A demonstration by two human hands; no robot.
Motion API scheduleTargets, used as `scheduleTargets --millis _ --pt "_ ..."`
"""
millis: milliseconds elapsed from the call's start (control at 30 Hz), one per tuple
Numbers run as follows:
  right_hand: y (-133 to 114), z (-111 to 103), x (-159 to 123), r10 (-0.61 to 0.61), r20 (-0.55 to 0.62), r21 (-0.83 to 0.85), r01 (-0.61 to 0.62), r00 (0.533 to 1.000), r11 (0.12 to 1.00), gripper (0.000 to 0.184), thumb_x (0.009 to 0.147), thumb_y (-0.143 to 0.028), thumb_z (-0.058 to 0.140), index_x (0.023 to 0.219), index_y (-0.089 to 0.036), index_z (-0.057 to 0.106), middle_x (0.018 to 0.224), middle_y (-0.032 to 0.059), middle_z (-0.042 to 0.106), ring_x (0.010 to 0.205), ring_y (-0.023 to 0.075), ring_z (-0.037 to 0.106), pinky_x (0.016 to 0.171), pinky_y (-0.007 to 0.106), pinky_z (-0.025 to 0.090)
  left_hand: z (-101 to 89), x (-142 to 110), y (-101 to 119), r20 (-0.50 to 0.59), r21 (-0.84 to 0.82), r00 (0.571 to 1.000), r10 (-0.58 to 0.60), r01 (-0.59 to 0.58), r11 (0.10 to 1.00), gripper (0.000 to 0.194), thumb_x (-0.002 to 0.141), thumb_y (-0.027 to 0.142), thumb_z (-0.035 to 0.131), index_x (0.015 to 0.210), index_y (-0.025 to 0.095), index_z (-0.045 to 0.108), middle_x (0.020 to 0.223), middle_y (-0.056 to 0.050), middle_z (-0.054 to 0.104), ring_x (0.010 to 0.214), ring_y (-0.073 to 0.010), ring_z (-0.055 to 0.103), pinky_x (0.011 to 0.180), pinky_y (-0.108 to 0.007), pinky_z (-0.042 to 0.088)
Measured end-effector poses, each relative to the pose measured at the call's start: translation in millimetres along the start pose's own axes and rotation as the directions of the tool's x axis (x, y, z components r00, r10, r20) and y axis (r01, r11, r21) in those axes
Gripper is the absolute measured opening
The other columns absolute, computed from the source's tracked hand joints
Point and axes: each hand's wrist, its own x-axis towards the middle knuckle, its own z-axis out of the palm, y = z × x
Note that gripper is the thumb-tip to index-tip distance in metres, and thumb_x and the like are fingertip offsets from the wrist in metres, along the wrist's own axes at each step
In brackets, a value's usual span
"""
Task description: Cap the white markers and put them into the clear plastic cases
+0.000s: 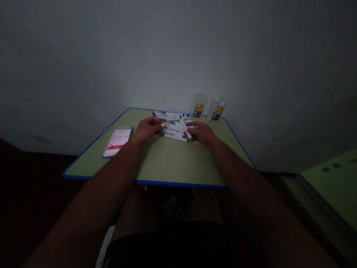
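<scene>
White markers (pixel 174 137) lie in a loose pile, mostly sideways, towards the far side of the small table. At the pile's left end is my left hand (pixel 147 128), its thumb and fingertips closed around the end of a white marker (pixel 164 126). My right hand (pixel 203 134), on the pile's right, grips a white marker with a green end (pixel 186 129), which is tilted over the others. Its fingers also touch or cover the right ends of some markers. One marker with a red end (pixel 175 137) lies nearest to me.
Two clear plastic cases with yellow labels, a left case (pixel 198 108) and a right case (pixel 216 109), stand at the back right against the wall (pixel 173 52). A phone (pixel 118 141) with its screen lit lies on the left of the blue-edged table (pixel 178 163).
</scene>
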Motion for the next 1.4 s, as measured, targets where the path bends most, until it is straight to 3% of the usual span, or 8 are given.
scheduleTargets --millis 100,233,533,733,1033,1400 --pt "-1.0 0.2 -1.1 -0.006 0.028 0.041 0.005 1.000 0.999 0.033 0.082 -0.001 0.063 0.110 -0.019 0.066 0.074 0.0012 0.073 0.056 0.0116 0.066 0.053 0.022 0.055 -0.1 1.1 -1.5 -0.001 0.005 1.000 0.006 -0.006 1.000 0.018 0.066 0.009 0.074 0.082 0.016 0.070 0.073 -0.003 0.067 0.061 -0.0137 0.058 0.066 -0.034 0.053" --pt "-2.1 -0.3 -2.1 -0.006 0.051 0.054 0.004 0.999 0.999 0.020 0.084 0.000 0.056 0.091 -0.016 0.066 0.080 0.0048 0.074 0.059 0.0117 0.068 0.053 0.022 0.055 0.1 0.1 -1.0 -0.004 0.028 1.000 0.013 -0.013 1.000 0.017 0.068 0.008 0.073 0.082 0.017 0.070 0.074 -0.004 0.067 0.061 -0.0139 0.058 0.065 -0.034 0.053" --pt "1.4 -2.8 0.4 -0.067 0.085 0.011 0.067 0.994 0.998 0.007 0.088 -0.011 0.061 0.089 -0.018 0.063 0.084 0.0056 0.077 0.056 0.0104 0.065 0.047 0.019 0.048 0.0 -6.4 4.0 0.012 0.086 0.999 0.030 -0.031 0.996 0.017 0.070 0.013 0.074 0.086 0.018 0.071 0.079 -0.005 0.070 0.059 -0.0139 0.058 0.062 -0.033 0.052" --pt "2.4 -3.1 1.9 -0.077 0.087 -0.022 0.079 0.993 0.997 0.010 0.085 -0.010 0.062 0.090 -0.018 0.064 0.082 0.0033 0.077 0.050 0.0084 0.061 0.042 0.018 0.040 0.5 -6.7 4.1 0.026 0.086 0.997 0.076 -0.078 0.993 0.019 0.068 0.009 0.074 0.086 0.015 0.072 0.076 -0.004 0.069 0.061 -0.0138 0.060 0.068 -0.034 0.054" --pt "3.5 -2.9 2.2 -0.094 0.085 -0.031 0.097 0.992 0.995 0.009 0.084 -0.011 0.064 0.089 -0.018 0.065 0.082 0.0040 0.078 0.049 0.0077 0.059 0.042 0.018 0.039 -1.0 -2.4 -2.6 0.030 0.126 0.992 0.124 -0.127 0.984 0.022 0.065 0.011 0.076 0.086 0.016 0.073 0.075 -0.003 0.069 0.067 -0.0161 0.062 0.070 -0.034 0.055" --pt "6.0 -5.1 2.6 -0.153 0.114 -0.028 0.157 0.982 0.987 0.009 0.080 -0.015 0.073 0.085 -0.018 0.066 0.080 0.0038 0.078 0.050 0.0076 0.056 0.042 0.018 0.041 -2.7 3.3 -8.2 0.014 0.214 0.970 0.243 -0.240 0.947 0.023 0.063 0.014 0.080 0.085 0.016 0.076 0.067 0.002 0.060 0.060 -0.0123 0.049 0.060 -0.031 0.045"
